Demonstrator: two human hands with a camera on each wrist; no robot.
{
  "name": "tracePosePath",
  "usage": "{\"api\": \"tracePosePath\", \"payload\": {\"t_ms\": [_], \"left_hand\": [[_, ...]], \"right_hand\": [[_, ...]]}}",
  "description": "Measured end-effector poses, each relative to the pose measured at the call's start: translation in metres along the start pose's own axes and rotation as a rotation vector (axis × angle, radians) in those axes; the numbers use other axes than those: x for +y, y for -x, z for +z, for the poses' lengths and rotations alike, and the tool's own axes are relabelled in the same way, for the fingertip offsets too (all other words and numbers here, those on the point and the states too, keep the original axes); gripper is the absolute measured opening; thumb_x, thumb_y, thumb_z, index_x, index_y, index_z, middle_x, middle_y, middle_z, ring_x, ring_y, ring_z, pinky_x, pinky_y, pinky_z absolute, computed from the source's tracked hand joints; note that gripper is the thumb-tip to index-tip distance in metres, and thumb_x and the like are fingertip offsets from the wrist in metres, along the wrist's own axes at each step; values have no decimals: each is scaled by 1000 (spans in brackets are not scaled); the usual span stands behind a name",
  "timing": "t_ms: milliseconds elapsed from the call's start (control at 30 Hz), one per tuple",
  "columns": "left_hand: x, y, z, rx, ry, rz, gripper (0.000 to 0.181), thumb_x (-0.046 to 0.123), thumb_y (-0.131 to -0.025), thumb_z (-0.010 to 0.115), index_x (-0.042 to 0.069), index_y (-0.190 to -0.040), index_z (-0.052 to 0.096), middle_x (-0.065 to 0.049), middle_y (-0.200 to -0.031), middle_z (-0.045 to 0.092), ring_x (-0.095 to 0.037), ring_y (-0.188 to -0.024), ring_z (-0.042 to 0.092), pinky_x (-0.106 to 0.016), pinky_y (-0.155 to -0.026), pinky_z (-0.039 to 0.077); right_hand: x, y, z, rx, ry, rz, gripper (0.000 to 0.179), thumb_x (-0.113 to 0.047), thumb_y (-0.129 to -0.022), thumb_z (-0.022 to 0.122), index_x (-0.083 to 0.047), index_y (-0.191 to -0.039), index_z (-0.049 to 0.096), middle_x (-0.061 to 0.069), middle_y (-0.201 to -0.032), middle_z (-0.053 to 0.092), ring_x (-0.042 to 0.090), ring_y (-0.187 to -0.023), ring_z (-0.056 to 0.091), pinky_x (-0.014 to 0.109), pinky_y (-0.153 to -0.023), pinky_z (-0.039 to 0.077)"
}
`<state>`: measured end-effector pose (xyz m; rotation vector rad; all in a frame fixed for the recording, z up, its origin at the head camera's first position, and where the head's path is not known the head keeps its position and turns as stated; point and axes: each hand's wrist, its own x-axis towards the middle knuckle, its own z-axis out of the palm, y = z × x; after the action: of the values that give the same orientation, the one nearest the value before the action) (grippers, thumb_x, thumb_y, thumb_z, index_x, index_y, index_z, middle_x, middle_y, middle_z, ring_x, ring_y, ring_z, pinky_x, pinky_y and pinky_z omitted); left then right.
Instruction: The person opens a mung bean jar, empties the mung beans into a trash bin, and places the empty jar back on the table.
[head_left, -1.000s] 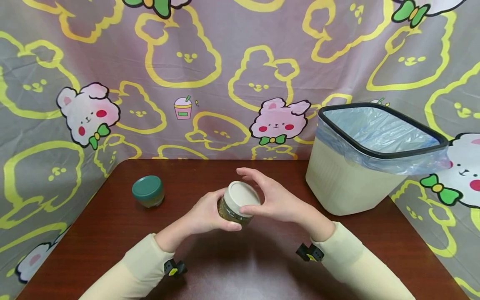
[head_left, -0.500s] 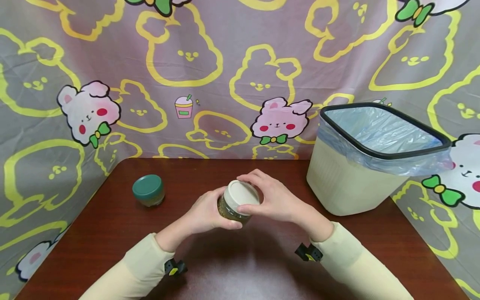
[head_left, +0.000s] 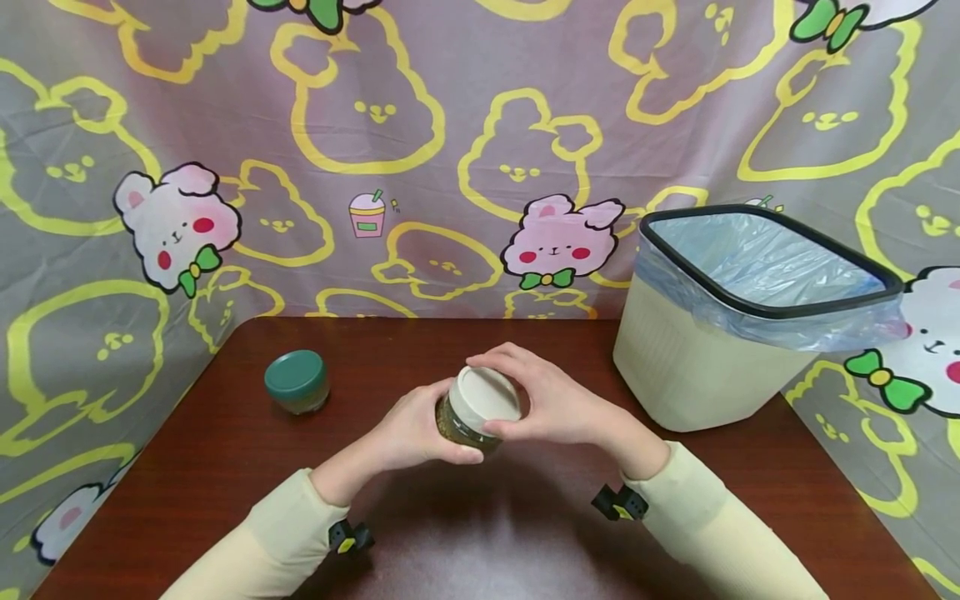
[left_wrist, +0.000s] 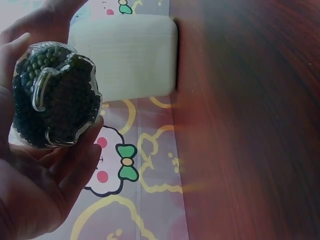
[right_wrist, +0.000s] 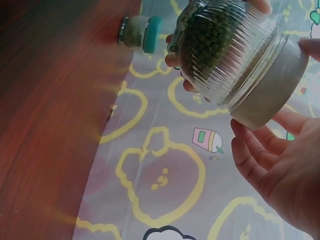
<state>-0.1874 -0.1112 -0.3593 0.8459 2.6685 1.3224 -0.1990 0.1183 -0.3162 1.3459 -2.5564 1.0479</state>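
Observation:
A ribbed clear jar (right_wrist: 215, 45) of green beans with a whitish lid (head_left: 486, 396) is held tilted above the table, between both hands. My left hand (head_left: 412, 425) grips the jar's glass body, thumb on the near side and fingers round the far side. Around the rim of the lid curl the fingers and thumb of my right hand (head_left: 551, 400). In the left wrist view the jar's base (left_wrist: 57, 95) faces the camera, with dark green beans behind the glass. A second, smaller-looking jar with a teal lid (head_left: 295, 375) stands at the table's left.
A cream bin (head_left: 697, 358) with a black rim (head_left: 757, 308) and a bluish plastic liner (head_left: 780, 258) stands at the right of the dark red-brown table (head_left: 420, 533). Behind the table hangs a patterned cloth (head_left: 442, 100).
The right hand's raised fingers have come down onto the lid's rim, and its thumb has shifted along the near edge. The left hand keeps its hold on the jar.

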Motion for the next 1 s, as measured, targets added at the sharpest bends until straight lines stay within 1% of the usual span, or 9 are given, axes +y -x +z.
{"api": "tracePosePath", "payload": {"t_ms": [100,233,333,433,533,667,867,967,1000], "left_hand": [[-1,0,0,-2,15,4,74,39,-61,91,8,-119,59,5,-99,64,-13,-88,59,-34,-75,50],[-4,-1,-1,-1,36,6,72,37,-61,91,8,-119,59,5,-100,64,-13,-88,60,-35,-75,50],[-5,-1,-1,3,42,9,72,35,-62,91,8,-120,59,4,-99,65,-13,-86,60,-35,-75,50],[-6,-1,-1,11,43,16,76,35,-62,91,7,-125,58,4,-100,65,-13,-87,61,-34,-76,51],[-7,-1,-2,22,52,17,79,33,-62,91,7,-128,57,4,-102,65,-13,-90,61,-34,-78,50],[-7,0,-3,39,70,4,77,31,-62,92,8,-126,57,4,-102,66,-13,-91,61,-36,-79,50],[-9,2,-4,60,84,-1,75,29,-61,92,6,-125,58,3,-101,66,-14,-92,61,-36,-81,50],[-11,3,-4,71,89,3,74,28,-61,92,7,-123,59,4,-100,66,-14,-91,61,-36,-81,50],[-11,3,-4,76,90,4,73,28,-61,92,7,-123,60,4,-100,66,-14,-91,61,-36,-81,50]], "right_hand": [[-1,0,-2,4,-10,-19,69,-31,-76,81,-20,-138,52,-8,-127,50,10,-108,49,32,-80,50],[-1,0,-5,16,-56,-26,72,-26,-76,81,-22,-140,49,-7,-127,49,12,-109,48,34,-79,51],[-2,1,-8,34,-76,-20,74,-24,-76,81,-22,-142,47,-6,-128,48,13,-111,47,35,-80,51],[-1,1,-10,62,-87,-12,76,-21,-77,80,-22,-144,44,-4,-127,47,13,-110,47,35,-80,52],[0,2,-13,100,-100,5,78,-19,-76,80,-21,-145,42,-3,-125,46,15,-107,47,34,-79,52],[4,3,-17,140,-126,36,76,-19,-77,78,-17,-144,42,1,-122,46,19,-106,47,36,-80,52],[16,7,-19,169,-180,107,70,-18,-79,76,-12,-140,42,4,-119,49,20,-105,53,45,-84,51],[22,9,-20,176,-179,139,69,-17,-79,77,-9,-138,42,6,-117,50,22,-104,54,49,-87,50],[24,9,-19,176,-168,152,68,-17,-79,77,-9,-137,43,6,-117,51,23,-104,55,49,-87,49]]}}
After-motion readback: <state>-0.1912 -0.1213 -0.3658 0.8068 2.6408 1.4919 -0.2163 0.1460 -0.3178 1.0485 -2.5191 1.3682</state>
